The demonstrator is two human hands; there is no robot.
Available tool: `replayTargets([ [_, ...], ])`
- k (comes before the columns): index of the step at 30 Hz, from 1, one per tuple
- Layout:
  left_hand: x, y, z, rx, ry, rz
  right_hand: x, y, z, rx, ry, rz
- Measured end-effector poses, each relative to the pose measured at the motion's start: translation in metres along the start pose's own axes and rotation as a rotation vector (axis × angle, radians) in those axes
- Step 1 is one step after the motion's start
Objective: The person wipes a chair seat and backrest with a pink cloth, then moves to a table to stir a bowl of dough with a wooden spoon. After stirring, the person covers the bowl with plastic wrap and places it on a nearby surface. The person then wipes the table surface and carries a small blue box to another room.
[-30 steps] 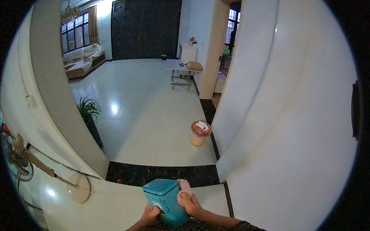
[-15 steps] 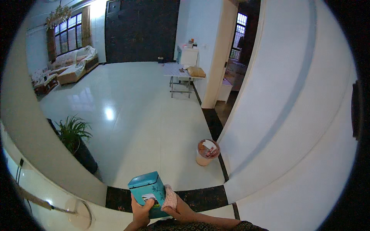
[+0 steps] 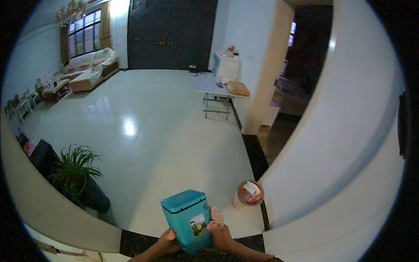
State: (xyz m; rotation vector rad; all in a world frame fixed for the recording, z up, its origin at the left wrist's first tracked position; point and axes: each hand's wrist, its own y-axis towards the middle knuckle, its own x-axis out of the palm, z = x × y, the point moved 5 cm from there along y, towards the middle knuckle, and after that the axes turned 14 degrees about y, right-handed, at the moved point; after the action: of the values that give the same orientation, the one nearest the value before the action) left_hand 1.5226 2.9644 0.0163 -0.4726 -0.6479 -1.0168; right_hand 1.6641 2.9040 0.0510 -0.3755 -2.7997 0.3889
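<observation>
A teal rectangular tin with a lid and a small picture on its front is held up before me at the bottom of the view. My left hand grips its lower left side, thumb against the tin. At the right side, my right hand is closed on a pale pink cloth, which lies against the tin's edge. Both sets of fingertips are partly hidden behind the tin and cloth.
A waste bin stands by the right wall. At left is a potted plant beside the wall edge. Farther off are a folding table with a brown package, a doorway on the right, a sofa and a large dark door.
The tin has shifted right and turned so its pictured front shows more. My left thumb has moved off the picture to the tin's side. The bin and plant appear nearer.
</observation>
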Motion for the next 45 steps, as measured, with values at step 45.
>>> replayTargets([
  [45, -0.303, 0.633, 0.294, -0.289, 0.099, 0.022, -0.067, 0.697, -0.357, -1.237, -1.027, -0.375],
])
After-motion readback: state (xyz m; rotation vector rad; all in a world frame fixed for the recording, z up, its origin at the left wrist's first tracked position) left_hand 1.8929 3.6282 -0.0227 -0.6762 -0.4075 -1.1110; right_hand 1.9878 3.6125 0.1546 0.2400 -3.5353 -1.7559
